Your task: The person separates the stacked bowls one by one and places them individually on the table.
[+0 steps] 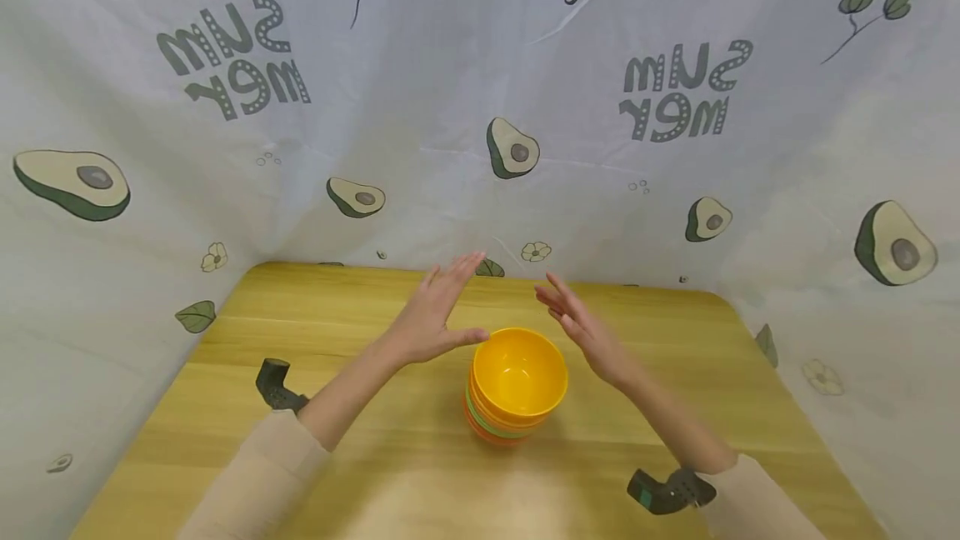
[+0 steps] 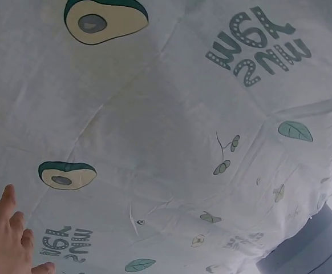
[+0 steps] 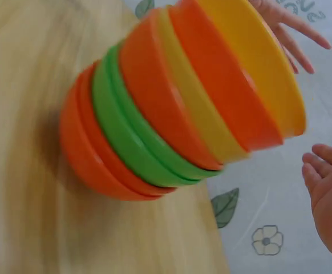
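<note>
Both hands apart from each other, holding nothing. Left hand [image 1: 429,322]: fingers straight, thumb tip by the stack's rim; contact cannot be told. Right hand [image 1: 592,342]: fingers extended, off the rim on the opposite side.

Stack of bowls [image 1: 517,394] stands between them on the bench [image 1: 360,448], roughly midway between its left and right edges, short of the far edge; near edge out of view. Right wrist view, from the base: orange, orange, green, green, orange, yellow, orange, yellow. Count: eight, top bowl [image 3: 257,60] mouth up.

Progress (judgement): nesting looks done for all eight; none is held or hangs half-seated. Remaining: no unfinished seating shows.

Past the far edge: cloth [image 1: 442,98] printed with avocados and mirrored lettering. Left wrist view shows no bowls.
</note>
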Action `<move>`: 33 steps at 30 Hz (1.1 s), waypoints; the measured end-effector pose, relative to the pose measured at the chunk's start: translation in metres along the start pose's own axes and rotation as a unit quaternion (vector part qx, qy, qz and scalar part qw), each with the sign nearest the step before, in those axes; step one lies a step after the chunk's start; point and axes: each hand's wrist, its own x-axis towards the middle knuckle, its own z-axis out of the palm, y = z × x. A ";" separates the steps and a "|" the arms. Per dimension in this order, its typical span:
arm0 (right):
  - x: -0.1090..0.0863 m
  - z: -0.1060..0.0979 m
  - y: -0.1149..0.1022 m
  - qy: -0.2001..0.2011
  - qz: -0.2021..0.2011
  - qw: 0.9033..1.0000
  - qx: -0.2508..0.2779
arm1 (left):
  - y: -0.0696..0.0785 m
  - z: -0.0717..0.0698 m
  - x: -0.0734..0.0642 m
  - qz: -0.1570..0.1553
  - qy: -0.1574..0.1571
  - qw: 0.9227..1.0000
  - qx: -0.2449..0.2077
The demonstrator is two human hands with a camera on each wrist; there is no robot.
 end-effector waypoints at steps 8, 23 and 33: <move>-0.033 0.020 0.012 0.005 -0.038 0.997 0.072 | 0.019 0.023 -0.030 -0.039 -0.021 0.985 -0.167; -0.048 0.035 0.016 0.016 -0.032 0.994 0.100 | 0.035 0.061 -0.049 -0.059 0.004 0.969 -0.238; -0.046 0.051 0.015 0.067 0.039 0.997 -0.014 | 0.035 0.076 -0.052 -0.074 0.033 0.950 -0.303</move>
